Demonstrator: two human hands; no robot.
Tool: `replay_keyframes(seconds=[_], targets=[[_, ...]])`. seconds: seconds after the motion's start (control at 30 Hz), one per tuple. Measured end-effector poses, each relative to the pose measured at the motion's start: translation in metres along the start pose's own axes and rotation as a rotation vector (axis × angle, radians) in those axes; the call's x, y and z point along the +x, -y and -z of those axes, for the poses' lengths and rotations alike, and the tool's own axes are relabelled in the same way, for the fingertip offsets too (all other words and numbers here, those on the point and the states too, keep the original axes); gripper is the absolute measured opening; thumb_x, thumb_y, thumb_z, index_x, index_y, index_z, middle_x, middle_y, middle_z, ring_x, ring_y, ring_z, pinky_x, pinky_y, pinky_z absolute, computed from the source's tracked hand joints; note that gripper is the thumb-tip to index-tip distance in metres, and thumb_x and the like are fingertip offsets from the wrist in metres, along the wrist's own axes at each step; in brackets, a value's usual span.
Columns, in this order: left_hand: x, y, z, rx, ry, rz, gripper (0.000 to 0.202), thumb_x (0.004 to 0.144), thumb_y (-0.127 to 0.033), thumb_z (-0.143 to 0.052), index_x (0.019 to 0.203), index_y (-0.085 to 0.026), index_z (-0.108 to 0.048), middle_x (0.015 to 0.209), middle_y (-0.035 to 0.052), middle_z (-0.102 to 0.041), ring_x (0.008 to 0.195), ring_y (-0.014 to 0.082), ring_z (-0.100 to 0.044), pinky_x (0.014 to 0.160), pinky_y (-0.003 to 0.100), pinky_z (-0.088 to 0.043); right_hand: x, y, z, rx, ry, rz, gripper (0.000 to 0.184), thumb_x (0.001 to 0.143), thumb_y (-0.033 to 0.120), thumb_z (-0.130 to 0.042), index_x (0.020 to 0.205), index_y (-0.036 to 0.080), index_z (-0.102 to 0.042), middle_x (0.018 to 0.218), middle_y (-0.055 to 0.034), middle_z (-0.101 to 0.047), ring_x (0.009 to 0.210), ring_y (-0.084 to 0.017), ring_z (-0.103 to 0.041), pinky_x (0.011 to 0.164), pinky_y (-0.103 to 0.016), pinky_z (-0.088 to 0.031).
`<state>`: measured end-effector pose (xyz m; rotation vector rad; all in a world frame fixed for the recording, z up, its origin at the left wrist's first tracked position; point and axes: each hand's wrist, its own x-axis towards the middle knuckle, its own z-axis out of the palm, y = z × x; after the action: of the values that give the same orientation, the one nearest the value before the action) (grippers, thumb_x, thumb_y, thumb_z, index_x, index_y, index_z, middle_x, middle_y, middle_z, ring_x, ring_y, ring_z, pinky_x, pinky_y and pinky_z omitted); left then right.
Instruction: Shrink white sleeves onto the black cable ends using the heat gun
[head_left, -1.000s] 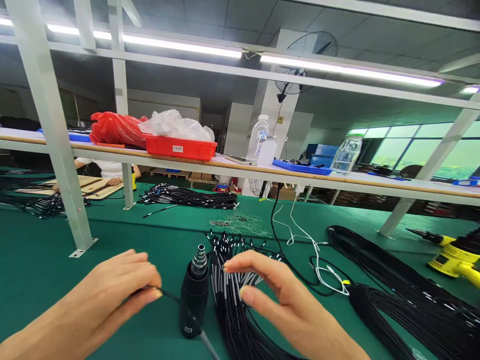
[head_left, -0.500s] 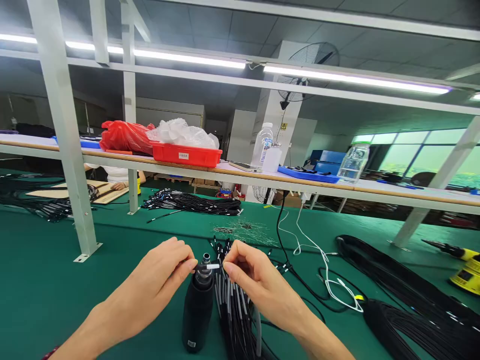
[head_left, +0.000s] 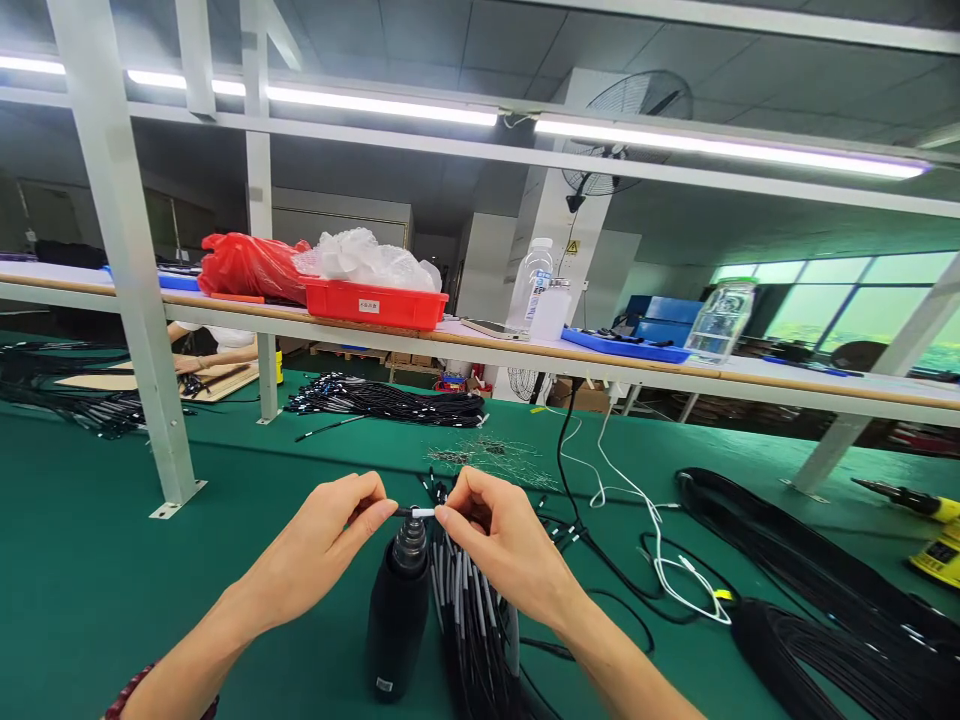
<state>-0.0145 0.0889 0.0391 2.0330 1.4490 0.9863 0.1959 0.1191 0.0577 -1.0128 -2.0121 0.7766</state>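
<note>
On the green workbench mat (head_left: 150, 610), a black heat gun (head_left: 397, 625) stands upright beside a bundle of black cables (head_left: 469, 620), and just above its metal nozzle (head_left: 410, 540) the left hand (head_left: 315, 545) and the right hand (head_left: 499, 540) pinch 1 thin cable end (head_left: 415, 513) from both sides.

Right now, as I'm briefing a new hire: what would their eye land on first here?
The two bare hands at centre come first: the left hand and right hand pinch a short black cable with a white sleeve just above an upright black heat gun. A bundle of black cables lies beside it on the green bench mat. Beyond, a red plastic crate stands out on the shelf.
</note>
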Motion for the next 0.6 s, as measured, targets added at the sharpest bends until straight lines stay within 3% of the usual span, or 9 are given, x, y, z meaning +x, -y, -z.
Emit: replay_keyframes(seconds=[0.6], targets=[[0.0065,0.0043,-0.0035,-0.029,-0.034,0.016,0.034,0.096,-0.048,-0.042,0.074,-0.022,-0.043,0.068,-0.0055,-0.044,0.064,0.0145,-0.035,0.057,0.026,-0.025,0.0075,-0.0067,-0.0059,-0.081,-0.013,0.020,0.018,0.085,0.021,-0.055,0.068,0.018,-0.051,0.063,0.0035,-0.051,0.057,-0.010,-0.041,0.051,-0.022,-0.031]])
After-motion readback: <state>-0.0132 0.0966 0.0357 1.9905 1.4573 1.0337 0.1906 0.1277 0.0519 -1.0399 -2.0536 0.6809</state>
